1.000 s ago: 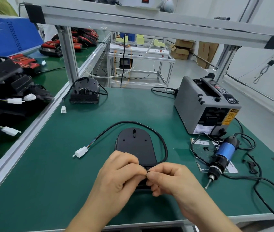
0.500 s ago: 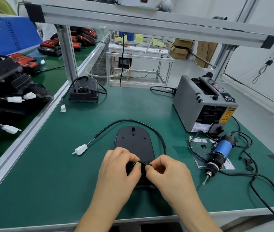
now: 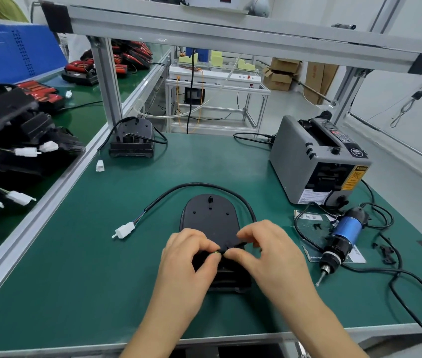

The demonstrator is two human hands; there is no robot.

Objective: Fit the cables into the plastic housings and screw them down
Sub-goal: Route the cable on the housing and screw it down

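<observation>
Near the front edge of a green desk [image 3: 75, 280], a black plastic housing [image 3: 211, 218] lies flat with its rounded end pointing away, squarely in front of the person so both hands can work over it. A black cable [image 3: 199, 186] loops around the housing's far end. Its white connector [image 3: 125, 229] rests loose on the desk to the left, while its other end comes in at the housing's near right side, where the fingers meet. The left hand [image 3: 186, 257] and right hand [image 3: 269, 249] each pinch that end between thumb and forefinger, tips almost touching, apparently to steer its thin wires into the housing; the slot itself is hidden beneath them. A blue electric screwdriver [image 3: 341, 236] lies just to the right, probably kept within reach for the screwing step, which looks not yet begun. Behind it stands a grey tape dispenser [image 3: 315, 161], and another housing [image 3: 132, 138] with its cable sits at the back left
</observation>
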